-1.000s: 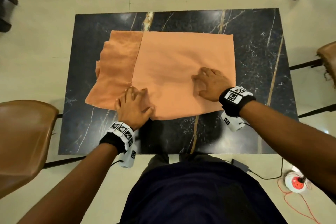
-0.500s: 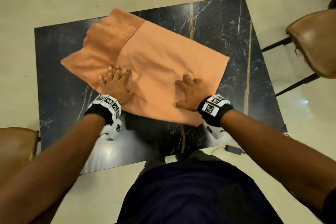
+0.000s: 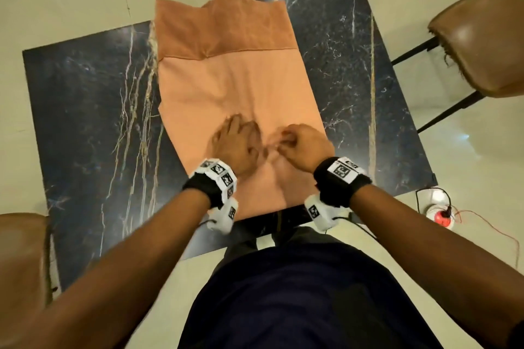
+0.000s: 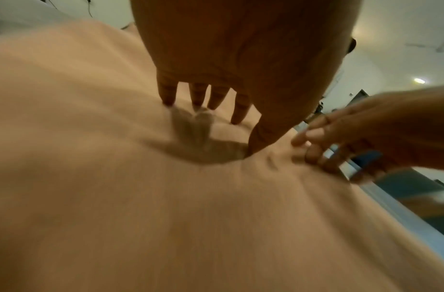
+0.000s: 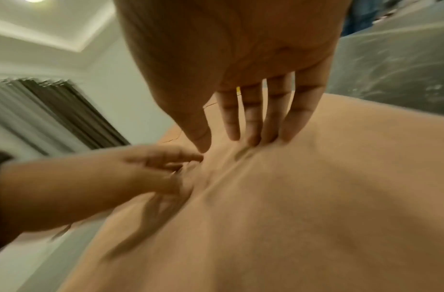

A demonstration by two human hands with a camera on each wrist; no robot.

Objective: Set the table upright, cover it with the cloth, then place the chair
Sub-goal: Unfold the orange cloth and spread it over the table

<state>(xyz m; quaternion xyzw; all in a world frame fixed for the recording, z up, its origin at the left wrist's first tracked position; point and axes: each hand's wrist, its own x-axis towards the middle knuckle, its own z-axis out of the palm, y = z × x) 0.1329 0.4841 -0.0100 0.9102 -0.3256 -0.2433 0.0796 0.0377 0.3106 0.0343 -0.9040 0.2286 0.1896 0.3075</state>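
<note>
The dark marble table [image 3: 85,122] stands upright in front of me. A folded orange cloth [image 3: 235,79] lies on it lengthwise, its darker folded end at the far edge. Both hands rest on the near half of the cloth, close together. My left hand [image 3: 241,133] presses down with straight fingers [image 4: 238,110] and thumb. My right hand [image 3: 283,139] pushes its fingertips [image 5: 268,128] into the cloth, and small wrinkles bunch up between the two hands. A brown chair [image 3: 482,45] stands at the table's right, and another brown chair [image 3: 19,263] at the near left.
A white and red power socket [image 3: 439,215] with thin wires lies on the pale floor at the right, near the table's corner. Bare marble shows on both sides of the cloth. My dark trousers are at the near table edge.
The cloth has turned about a quarter turn clockwise under my hands; its folded end went from the left to the far side. My hands have come close together.
</note>
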